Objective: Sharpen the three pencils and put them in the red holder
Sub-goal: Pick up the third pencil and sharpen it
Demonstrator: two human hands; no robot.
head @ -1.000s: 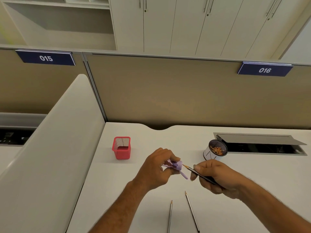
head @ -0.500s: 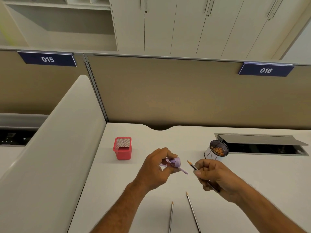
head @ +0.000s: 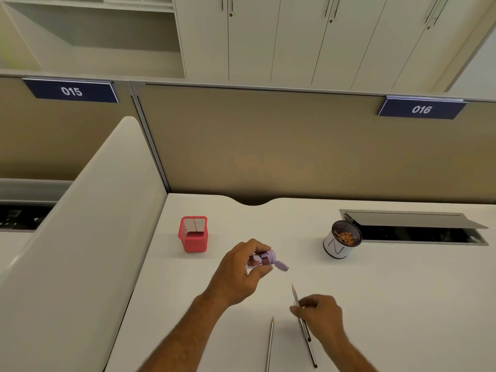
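My left hand (head: 237,272) is shut on a purple pencil sharpener (head: 264,259) whose lid hangs open to the right, above the desk's middle. My right hand (head: 320,316) pinches a sharpened pencil (head: 294,294) low over the desk, tip pointing away from me. A second pencil (head: 312,354) lies just under and behind that hand, close alongside the held one. The third pencil (head: 269,342) lies to the left of it. The red mesh holder (head: 193,238) stands upright at the desk's left, with nothing visible in it.
A white cup (head: 336,247) with a dark rim holds orange shavings, to the right of the sharpener. Behind it a cable hatch (head: 413,224) stands open in the desk. A curved white divider (head: 88,237) borders the left edge; a tan partition (head: 295,146) closes the back.
My right hand has drawn the pencil away from the sharpener and lowered it down and toward me, beside the lying pencils. The left hand has kept the sharpener almost in place.
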